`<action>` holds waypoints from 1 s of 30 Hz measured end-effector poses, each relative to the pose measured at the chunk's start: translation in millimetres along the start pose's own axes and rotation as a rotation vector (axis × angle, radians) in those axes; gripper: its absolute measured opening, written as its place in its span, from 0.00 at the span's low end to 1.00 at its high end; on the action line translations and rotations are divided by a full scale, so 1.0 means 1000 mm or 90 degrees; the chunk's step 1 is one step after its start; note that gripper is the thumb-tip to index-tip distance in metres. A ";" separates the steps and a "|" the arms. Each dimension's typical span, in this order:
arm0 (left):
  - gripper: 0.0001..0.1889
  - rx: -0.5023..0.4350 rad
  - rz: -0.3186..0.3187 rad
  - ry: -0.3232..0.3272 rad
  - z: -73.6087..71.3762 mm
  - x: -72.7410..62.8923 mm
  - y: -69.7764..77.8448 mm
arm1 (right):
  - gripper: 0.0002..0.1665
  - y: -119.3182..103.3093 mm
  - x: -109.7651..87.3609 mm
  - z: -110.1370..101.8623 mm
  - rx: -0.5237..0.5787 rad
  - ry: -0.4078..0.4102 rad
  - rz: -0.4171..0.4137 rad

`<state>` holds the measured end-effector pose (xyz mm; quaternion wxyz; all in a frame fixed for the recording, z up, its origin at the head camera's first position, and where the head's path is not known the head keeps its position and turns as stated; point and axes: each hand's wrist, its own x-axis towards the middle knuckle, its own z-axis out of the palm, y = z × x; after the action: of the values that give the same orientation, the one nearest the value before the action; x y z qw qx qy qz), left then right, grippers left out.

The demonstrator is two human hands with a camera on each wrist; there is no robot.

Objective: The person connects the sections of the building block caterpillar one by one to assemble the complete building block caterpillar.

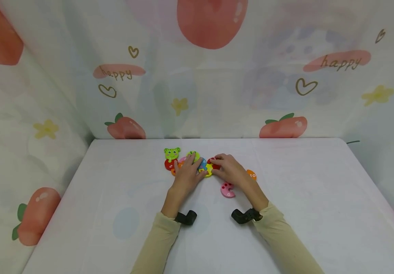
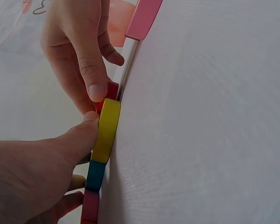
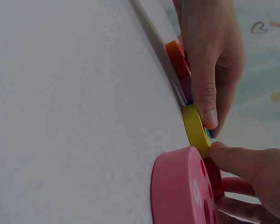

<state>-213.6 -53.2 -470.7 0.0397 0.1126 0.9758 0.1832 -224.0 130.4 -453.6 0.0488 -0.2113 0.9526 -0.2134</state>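
A row of colourful numbered caterpillar puzzle pieces lies across the table, from a green face piece (image 1: 172, 153) and a red piece marked 2 (image 1: 169, 164) to a blue piece (image 1: 202, 164) and a yellow piece (image 1: 209, 172). Spread over the row, my left hand (image 1: 185, 176) presses on it, its thumb touching the yellow piece's edge. My right hand (image 1: 232, 171) pinches a red puzzle piece (image 3: 213, 176) at the row's right end, against the yellow one. Fingers hide parts of several middle pieces.
Close below my right hand lies a loose pink piece with red dots (image 1: 227, 190). An orange piece marked 10 (image 1: 252, 174) sits right of it, partly behind the right wrist. A fruit-patterned curtain (image 1: 203, 95) hangs behind the white table (image 1: 313, 205).
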 end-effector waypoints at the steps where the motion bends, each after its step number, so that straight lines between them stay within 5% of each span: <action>1: 0.32 0.001 -0.001 0.000 0.000 0.000 0.000 | 0.27 0.001 -0.001 0.000 0.003 -0.009 0.001; 17: 0.27 0.120 0.015 -0.073 0.000 -0.001 0.013 | 0.29 0.013 -0.071 -0.029 0.031 0.008 -0.030; 30: 0.28 0.130 -0.006 -0.099 -0.003 0.000 0.018 | 0.31 0.041 -0.126 -0.025 -0.012 0.061 -0.041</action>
<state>-210.4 -37.4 -461.6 0.1045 0.1254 0.9838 0.0735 -129.7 227.0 -448.5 -0.0057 -0.2321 0.9484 -0.2159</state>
